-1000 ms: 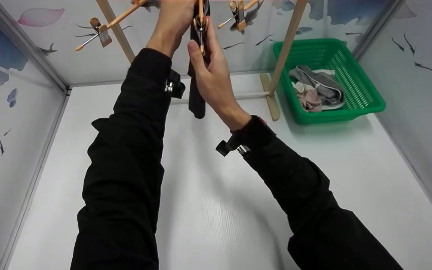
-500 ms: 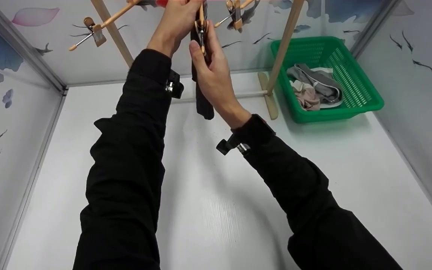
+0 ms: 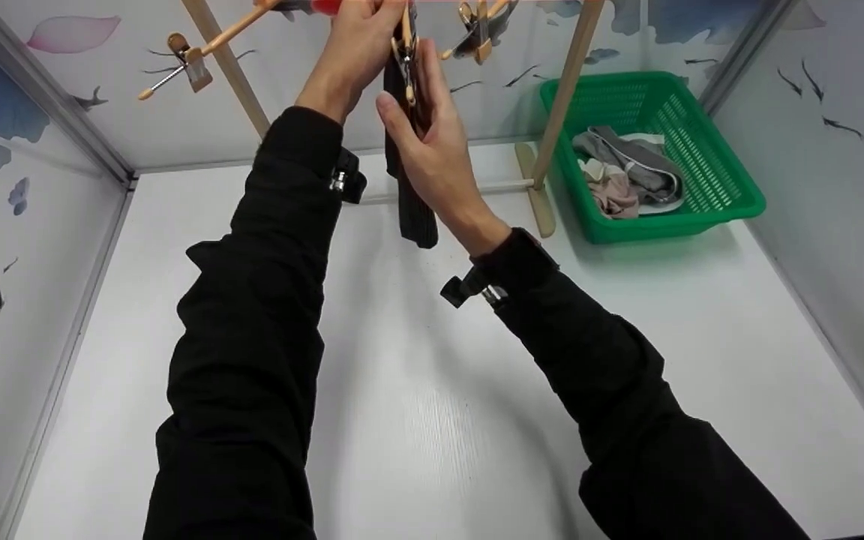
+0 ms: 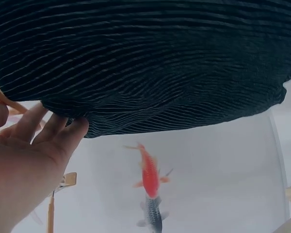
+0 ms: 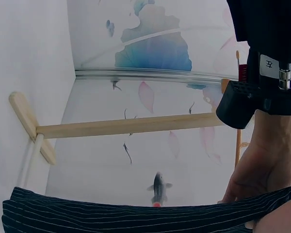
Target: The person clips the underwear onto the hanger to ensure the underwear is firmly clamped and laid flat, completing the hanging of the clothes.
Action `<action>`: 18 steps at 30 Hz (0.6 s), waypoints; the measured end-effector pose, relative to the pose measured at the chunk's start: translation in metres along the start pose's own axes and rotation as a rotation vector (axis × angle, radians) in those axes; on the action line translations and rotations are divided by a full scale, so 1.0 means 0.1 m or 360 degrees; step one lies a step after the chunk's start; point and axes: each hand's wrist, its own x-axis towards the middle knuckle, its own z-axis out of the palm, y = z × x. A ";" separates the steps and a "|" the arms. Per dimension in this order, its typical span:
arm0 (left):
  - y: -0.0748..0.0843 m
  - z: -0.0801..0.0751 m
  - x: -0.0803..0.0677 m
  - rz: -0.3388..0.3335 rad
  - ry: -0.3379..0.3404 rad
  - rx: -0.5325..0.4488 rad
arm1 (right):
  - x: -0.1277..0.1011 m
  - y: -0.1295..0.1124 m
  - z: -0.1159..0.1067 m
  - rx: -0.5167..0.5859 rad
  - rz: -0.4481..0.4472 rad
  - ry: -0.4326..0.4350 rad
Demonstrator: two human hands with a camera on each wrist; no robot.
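A dark cloth with thin pale stripes hangs edge-on under the rack in the head view; its kind does not show. My left hand is up at its top, partly cut off by the frame. In the left wrist view the fingers of that hand curl at the gathered edge of the striped cloth. My right hand stands along the cloth's right side, fingers and thumb straight and spread around a wooden clip. The right wrist view shows the cloth stretching along the bottom.
Other clips sit on wooden hangers, one at the left and one at the right. A wooden rack post stands beside a green basket holding grey and pinkish cloths. Patterned panels enclose the white table.
The lower end of the cloth has swung right and come slightly nearer. My right thumb has moved a little away from the clip; the left hand stays near the top.
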 end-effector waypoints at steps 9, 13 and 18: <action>0.13 0.00 -0.14 0.0167 -0.0018 -0.0003 | -0.04 -0.04 -0.21 -0.0251 -0.0129 -0.0191; 0.21 0.09 -0.26 0.0340 0.0052 -0.0101 | -0.06 0.07 -0.47 -0.0510 -0.0268 -0.0307; 0.18 0.20 -0.55 0.0879 0.0211 0.0292 | -0.09 0.21 -0.90 -0.0860 -0.0422 -0.0541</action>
